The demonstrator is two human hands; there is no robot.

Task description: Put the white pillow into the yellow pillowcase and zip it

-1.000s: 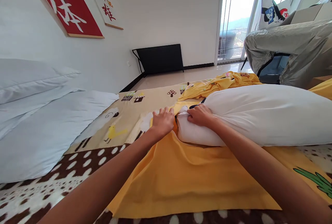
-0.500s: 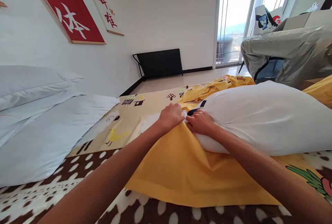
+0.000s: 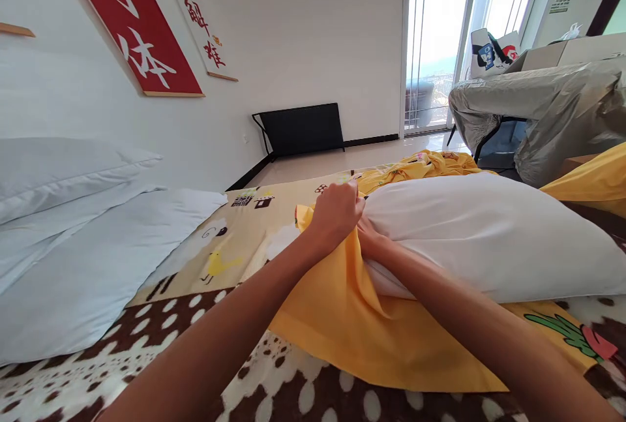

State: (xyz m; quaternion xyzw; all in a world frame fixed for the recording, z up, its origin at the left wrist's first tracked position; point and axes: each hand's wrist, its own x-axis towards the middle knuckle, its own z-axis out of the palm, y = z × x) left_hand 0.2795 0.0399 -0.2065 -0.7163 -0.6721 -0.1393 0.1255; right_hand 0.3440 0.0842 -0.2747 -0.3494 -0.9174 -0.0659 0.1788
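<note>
Plump white cloth pillow (image 3: 474, 236) extends lengthwise rightward from nearer right hand (image 3: 370, 237), grip hidden; left hand (image 3: 337, 212) clutches yellow woven fabric (image 3: 337, 301).

One white pillow (image 3: 479, 233); two hands (image 3: 337, 213) (image 3: 369, 239) at its left end; one yellow cloth (image 3: 415, 353) beneath it; beyond it, one black panel (image 3: 300, 130), two lettered scrolls (image 3: 132, 24) (image 3: 198, 14).

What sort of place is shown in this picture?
Probably a room in a home, perhaps a bedroom: a patterned blanket is spread out, white pillows lie at the left, and a red scroll hangs on the wall.
</note>
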